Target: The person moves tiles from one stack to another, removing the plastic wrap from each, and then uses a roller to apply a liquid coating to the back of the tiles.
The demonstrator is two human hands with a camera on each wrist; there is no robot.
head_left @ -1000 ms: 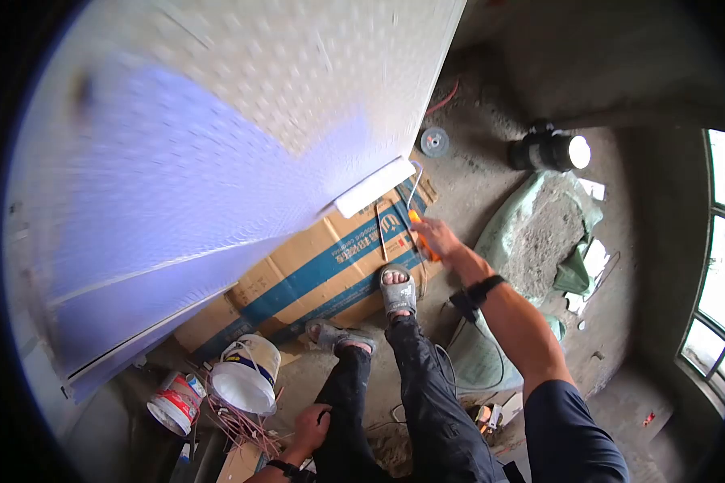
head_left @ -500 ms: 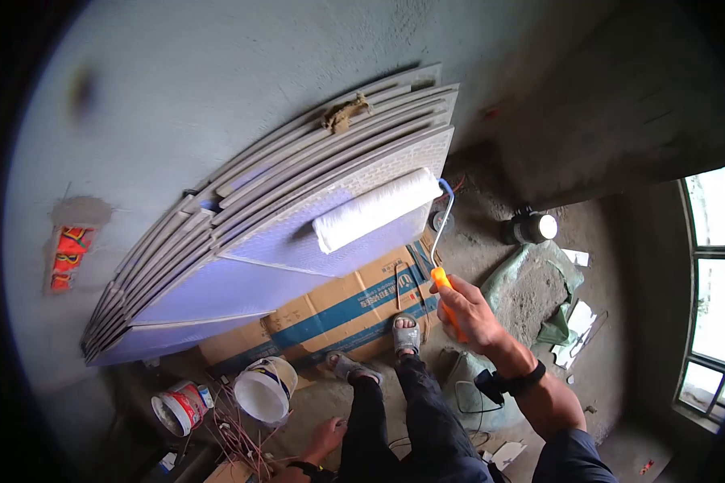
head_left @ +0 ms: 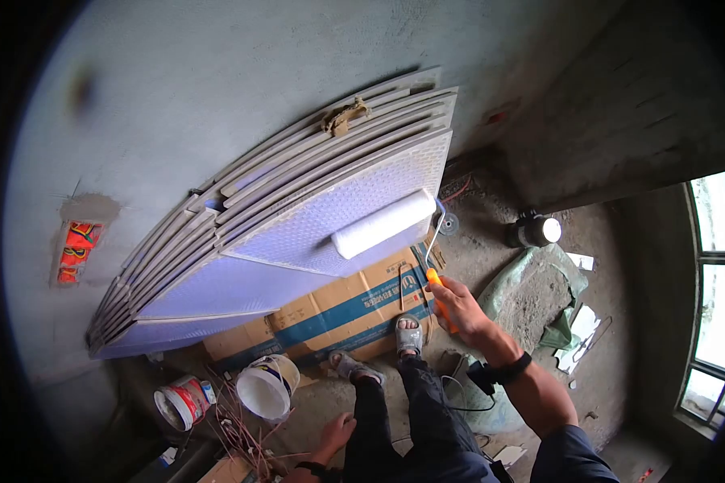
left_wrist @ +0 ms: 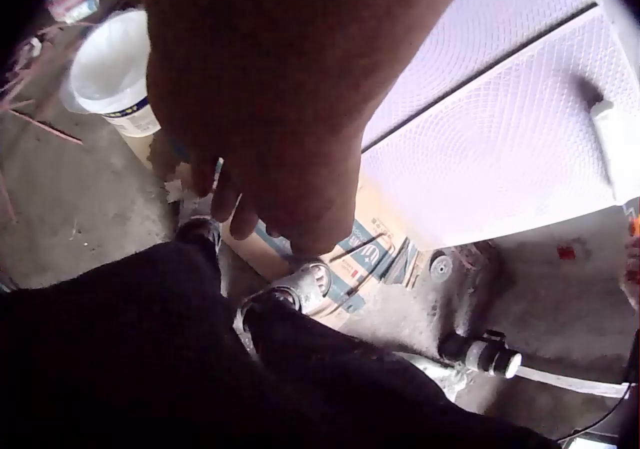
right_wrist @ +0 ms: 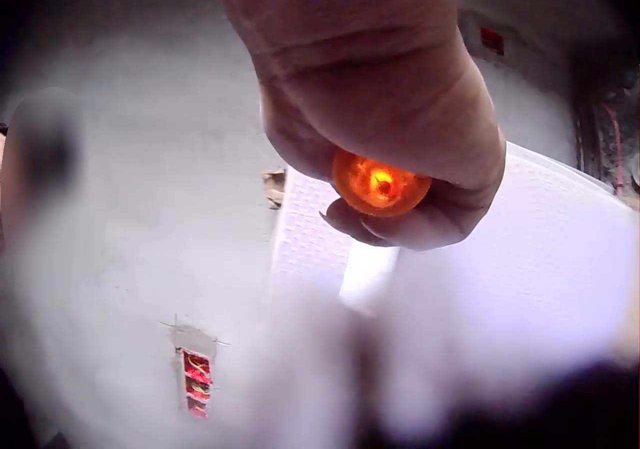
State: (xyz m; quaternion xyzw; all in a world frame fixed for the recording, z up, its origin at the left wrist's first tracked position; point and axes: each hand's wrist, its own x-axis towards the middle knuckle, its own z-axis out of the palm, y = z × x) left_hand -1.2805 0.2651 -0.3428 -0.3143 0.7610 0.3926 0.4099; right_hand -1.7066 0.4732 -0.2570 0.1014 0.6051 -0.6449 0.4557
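Note:
In the head view my right hand (head_left: 461, 308) grips the orange handle (head_left: 441, 299) of a paint roller, fingers wrapped round it. The long white roller sleeve (head_left: 385, 223) lies over the dimpled back of the front tile (head_left: 330, 201), near its right edge. A lavender sheen covers much of that tile. From the right wrist view, the handle's end (right_wrist: 382, 183) pokes out of the fist. My left hand (head_left: 337, 433) hangs beside the left thigh with loose fingers, holding nothing; the left wrist view shows the same hand (left_wrist: 265, 184) from above.
Several large tiles (head_left: 314, 153) lean stacked against the grey wall. Flattened cardboard (head_left: 338, 310) lies below them. A white bucket (head_left: 264, 390), a smaller red-and-white bucket (head_left: 181, 402) and thin reddish rods stand left of my feet. A rubble sack (head_left: 532, 298) and black cylinder (head_left: 532, 230) lie right.
The roller has come up from the front tile's lower right edge toward the camera, then dropped slightly over the tile again. The head view has tilted up, bringing the wall and stacked edges into sight.

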